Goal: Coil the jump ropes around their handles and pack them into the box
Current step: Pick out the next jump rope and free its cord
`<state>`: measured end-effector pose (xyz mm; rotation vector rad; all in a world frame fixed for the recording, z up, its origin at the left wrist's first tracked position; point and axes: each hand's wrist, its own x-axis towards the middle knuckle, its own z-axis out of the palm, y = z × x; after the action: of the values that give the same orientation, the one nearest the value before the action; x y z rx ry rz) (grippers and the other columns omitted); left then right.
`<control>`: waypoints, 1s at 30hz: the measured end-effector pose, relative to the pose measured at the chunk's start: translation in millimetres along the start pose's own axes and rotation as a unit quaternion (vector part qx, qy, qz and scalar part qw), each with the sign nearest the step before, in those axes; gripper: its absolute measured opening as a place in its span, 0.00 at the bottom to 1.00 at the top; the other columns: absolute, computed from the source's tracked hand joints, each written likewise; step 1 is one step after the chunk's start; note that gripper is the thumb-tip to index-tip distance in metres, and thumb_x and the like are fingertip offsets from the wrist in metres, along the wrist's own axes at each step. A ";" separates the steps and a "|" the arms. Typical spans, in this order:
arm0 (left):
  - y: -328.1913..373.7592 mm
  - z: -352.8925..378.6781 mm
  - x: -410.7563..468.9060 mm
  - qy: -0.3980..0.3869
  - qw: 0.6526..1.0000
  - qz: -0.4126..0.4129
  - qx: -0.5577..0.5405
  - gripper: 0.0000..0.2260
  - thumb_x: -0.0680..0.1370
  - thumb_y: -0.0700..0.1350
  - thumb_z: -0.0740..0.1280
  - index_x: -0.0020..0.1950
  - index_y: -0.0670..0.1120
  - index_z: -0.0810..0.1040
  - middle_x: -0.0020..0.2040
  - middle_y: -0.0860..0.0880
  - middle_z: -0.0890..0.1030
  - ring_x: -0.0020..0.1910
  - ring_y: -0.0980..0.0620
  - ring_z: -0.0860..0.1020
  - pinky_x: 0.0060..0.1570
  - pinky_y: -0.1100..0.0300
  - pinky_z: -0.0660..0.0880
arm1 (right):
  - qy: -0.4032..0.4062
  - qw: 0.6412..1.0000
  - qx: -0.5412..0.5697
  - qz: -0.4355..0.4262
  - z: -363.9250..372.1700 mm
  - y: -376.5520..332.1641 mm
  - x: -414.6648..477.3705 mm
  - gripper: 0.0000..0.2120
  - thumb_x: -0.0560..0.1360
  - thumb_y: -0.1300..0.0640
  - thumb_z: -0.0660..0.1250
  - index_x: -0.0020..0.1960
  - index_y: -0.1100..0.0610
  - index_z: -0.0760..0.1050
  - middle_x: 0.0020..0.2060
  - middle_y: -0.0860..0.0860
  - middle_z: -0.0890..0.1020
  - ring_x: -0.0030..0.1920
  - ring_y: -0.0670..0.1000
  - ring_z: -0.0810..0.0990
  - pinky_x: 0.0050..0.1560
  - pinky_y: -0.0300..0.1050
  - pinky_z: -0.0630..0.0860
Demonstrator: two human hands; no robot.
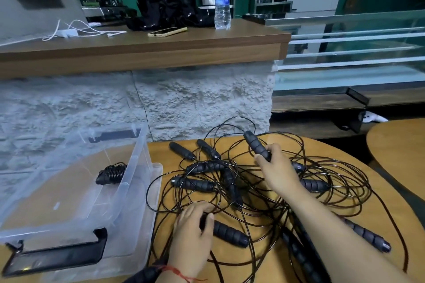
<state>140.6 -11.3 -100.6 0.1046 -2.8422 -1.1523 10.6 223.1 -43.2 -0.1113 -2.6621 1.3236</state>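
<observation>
On my left stands the clear box [140,163]. Its top is open. One wound-up rope [112,174] lies inside it, close to the right wall. That wall stands just beside the rope pile, with only a thin strip of bare wood between them, and one loop of cord touches the box's rim.

The table [333,149] is round and made of wood. Its far edge sits right up against a bumpy stone wall [195,99], so there is no room to go back there.

The jump ropes [230,181] lie in a big messy tangle in the middle of the table. Thin black cords loop over each other, and black handles stick out every way. The pile fills the space between and under my arms.

My left hand [193,236] is low and close to me. It lies on the left end of the near handle [230,234], with my fingers bent over it. That handle rests flat on the table.

My right hand [276,172] reaches farther out, over the pile. My fingers are wrapped round the bottom of the far handle [256,145], which points up and away to the left. Its cord runs back into the tangle.

To the right, the table edge curves round, and some bare wood shows past the loops. A dark gap comes next, then a second table [397,145].
</observation>
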 end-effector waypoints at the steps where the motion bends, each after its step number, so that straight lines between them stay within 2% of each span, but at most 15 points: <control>1: 5.3 -2.4 -3.0 0.043 0.999 -0.003 -0.028 0.08 0.85 0.53 0.63 0.60 0.66 0.77 0.60 0.75 0.74 0.68 0.71 0.67 0.75 0.56 0.66 | -0.005 0.997 0.080 0.007 -1.0 -11.2 -12.9 0.09 0.84 0.46 0.66 0.60 0.47 0.69 0.43 0.49 0.82 0.40 0.52 0.82 0.41 0.50 0.78; 3: 21.5 -11.0 -7.6 0.084 0.990 -0.019 -0.115 0.09 0.85 0.53 0.62 0.55 0.65 0.80 0.57 0.71 0.78 0.63 0.70 0.72 0.66 0.62 0.70 | -0.016 0.982 0.187 -0.001 -2.3 -30.9 -42.3 0.08 0.84 0.47 0.66 0.61 0.45 0.70 0.39 0.49 0.81 0.36 0.49 0.81 0.37 0.48 0.76; 5: 45.2 -24.9 -6.8 0.048 0.968 -0.038 -0.244 0.10 0.86 0.55 0.61 0.59 0.62 0.82 0.57 0.67 0.83 0.60 0.68 0.78 0.61 0.62 0.73 | -0.032 0.976 0.213 -0.038 0.5 -41.9 -73.1 0.07 0.83 0.48 0.67 0.60 0.43 0.72 0.39 0.48 0.80 0.36 0.46 0.81 0.38 0.47 0.75; 8: 78.0 -40.8 2.2 -0.035 0.895 -0.063 -0.440 0.14 0.85 0.58 0.62 0.66 0.56 0.81 0.60 0.56 0.86 0.62 0.56 0.83 0.64 0.50 0.78 | -0.083 0.973 0.190 -0.098 9.4 -48.9 -120.9 0.11 0.82 0.50 0.70 0.63 0.43 0.72 0.45 0.43 0.82 0.44 0.44 0.81 0.48 0.46 0.77; 10: 92.3 -49.6 10.5 -0.017 0.848 -0.089 -0.523 0.15 0.84 0.55 0.63 0.65 0.49 0.81 0.59 0.48 0.87 0.59 0.48 0.85 0.62 0.43 0.80 | -0.122 0.976 0.143 -0.110 19.1 -47.4 -147.2 0.15 0.80 0.47 0.71 0.63 0.41 0.70 0.49 0.38 0.82 0.49 0.42 0.81 0.51 0.39 0.76; 13: 100.7 -64.8 14.6 0.013 0.798 -0.127 -0.589 0.12 0.86 0.47 0.62 0.54 0.41 0.81 0.41 0.44 0.84 0.38 0.45 0.83 0.43 0.50 0.81 | -0.177 0.976 0.090 -0.088 30.5 -42.5 -171.0 0.20 0.75 0.32 0.67 0.62 0.38 0.71 0.53 0.37 0.81 0.53 0.40 0.81 0.53 0.40 0.76; 15: 98.1 -72.6 6.3 -0.022 0.812 -0.127 -0.569 0.11 0.85 0.45 0.62 0.47 0.42 0.79 0.32 0.46 0.74 0.27 0.49 0.72 0.30 0.59 0.72 | -0.179 0.971 0.128 -0.095 34.1 -41.9 -174.4 0.18 0.75 0.29 0.62 0.55 0.39 0.76 0.52 0.39 0.82 0.54 0.41 0.80 0.54 0.42 0.75; 17: 89.9 -73.1 -7.9 -0.087 0.878 -0.091 -0.462 0.14 0.86 0.46 0.61 0.44 0.43 0.79 0.30 0.46 0.72 0.26 0.48 0.69 0.27 0.59 0.69 | -0.203 0.945 0.255 -0.012 29.9 -50.1 -167.3 0.21 0.79 0.32 0.58 0.51 0.46 0.80 0.47 0.45 0.86 0.49 0.43 0.83 0.56 0.41 0.76; 19: 81.8 -70.9 -21.2 -0.166 0.921 -0.061 -0.348 0.18 0.87 0.51 0.62 0.41 0.46 0.80 0.30 0.46 0.72 0.27 0.48 0.70 0.29 0.58 0.71 | -0.233 0.896 0.369 0.082 27.0 -55.9 -148.0 0.27 0.84 0.35 0.56 0.54 0.55 0.83 0.47 0.53 0.88 0.51 0.52 0.85 0.64 0.54 0.78; 21: 76.9 -68.9 -28.9 -0.240 0.925 -0.045 -0.292 0.19 0.87 0.56 0.62 0.40 0.48 0.79 0.30 0.47 0.74 0.28 0.50 0.71 0.31 0.58 0.72 | -0.258 0.839 0.451 0.161 20.0 -64.6 -123.0 0.24 0.86 0.40 0.56 0.63 0.57 0.82 0.56 0.55 0.88 0.55 0.57 0.85 0.66 0.60 0.77; 23: 75.2 -70.1 -32.7 -0.304 0.920 -0.031 -0.245 0.20 0.86 0.58 0.62 0.40 0.48 0.77 0.30 0.49 0.75 0.28 0.52 0.71 0.32 0.60 0.71 | -0.284 0.758 0.548 0.211 12.8 -80.1 -97.6 0.23 0.87 0.46 0.58 0.70 0.62 0.77 0.59 0.57 0.87 0.50 0.56 0.85 0.57 0.55 0.82; 25: 72.4 -72.8 -34.5 -0.360 0.912 -0.029 -0.197 0.21 0.84 0.61 0.63 0.38 0.50 0.77 0.32 0.50 0.76 0.29 0.53 0.72 0.34 0.61 0.70 | -0.278 0.706 0.599 0.256 11.7 -90.5 -76.2 0.21 0.87 0.51 0.60 0.70 0.66 0.75 0.51 0.56 0.86 0.42 0.52 0.84 0.44 0.48 0.86; 26: 71.0 -74.3 -35.2 -0.379 0.908 -0.025 -0.178 0.21 0.83 0.62 0.63 0.37 0.51 0.76 0.32 0.51 0.76 0.30 0.53 0.72 0.34 0.61 0.70 | -0.266 0.694 0.612 0.271 11.6 -94.5 -68.4 0.19 0.86 0.53 0.60 0.69 0.66 0.76 0.44 0.54 0.84 0.36 0.48 0.82 0.36 0.43 0.83; 28: 66.5 -75.1 -33.7 -0.373 0.912 -0.030 -0.165 0.21 0.84 0.61 0.63 0.35 0.51 0.75 0.32 0.51 0.76 0.29 0.53 0.72 0.35 0.60 0.71 | -0.244 0.696 0.617 0.277 14.2 -97.0 -58.1 0.14 0.87 0.54 0.59 0.65 0.62 0.76 0.33 0.48 0.75 0.26 0.43 0.71 0.23 0.34 0.68; 30: 61.6 -76.5 -29.1 -0.300 0.925 -0.070 -0.222 0.20 0.84 0.58 0.66 0.35 0.49 0.76 0.30 0.49 0.75 0.28 0.51 0.72 0.35 0.58 0.72 | -0.231 0.746 0.585 0.220 15.3 -104.2 -59.1 0.15 0.88 0.53 0.59 0.65 0.60 0.78 0.29 0.46 0.66 0.23 0.42 0.60 0.21 0.34 0.55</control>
<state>174.5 -17.5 -4.1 -0.0935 -2.9762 -2.1514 66.7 139.9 23.9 -0.2668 -1.5298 3.2296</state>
